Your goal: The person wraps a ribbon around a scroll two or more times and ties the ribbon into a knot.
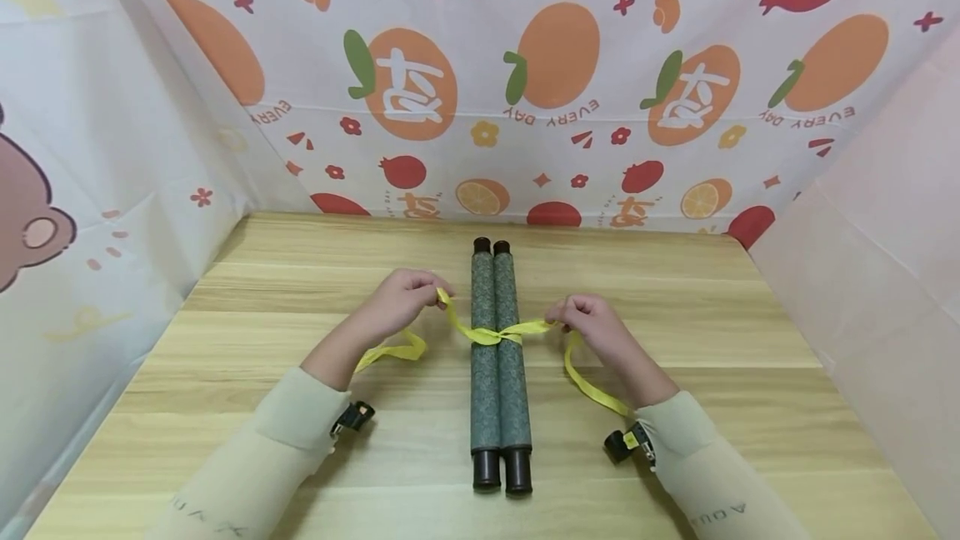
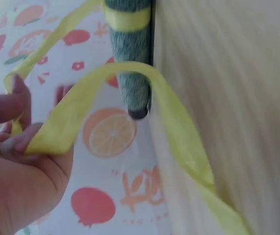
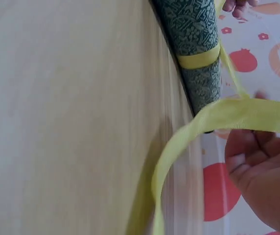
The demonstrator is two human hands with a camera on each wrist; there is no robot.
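A rolled scroll (image 1: pixel 483 407) lies lengthwise on the table as two side-by-side rolls, grey-green and patterned, with dark knobs at both ends. Around its middle runs a yellow ribbon (image 1: pixel 483 337), its two ends crossed over each other on top. To the left of the rolls, my left hand (image 1: pixel 397 305) pinches one end between thumb and fingers; a loose tail (image 2: pixel 179 132) arches away from it in the left wrist view. My right hand (image 1: pixel 597 330) pinches the other end on the right side, and its tail (image 3: pixel 172 147) hangs toward the table.
The light wood-grain table (image 1: pixel 240 340) carries the scroll. A fruit-printed cloth (image 1: pixel 480 107) hangs along its back edge, with further cloth (image 1: pixel 862 273) at the sides. Small black wrist cameras (image 1: pixel 358 416) sit at both cuffs, low over the table.
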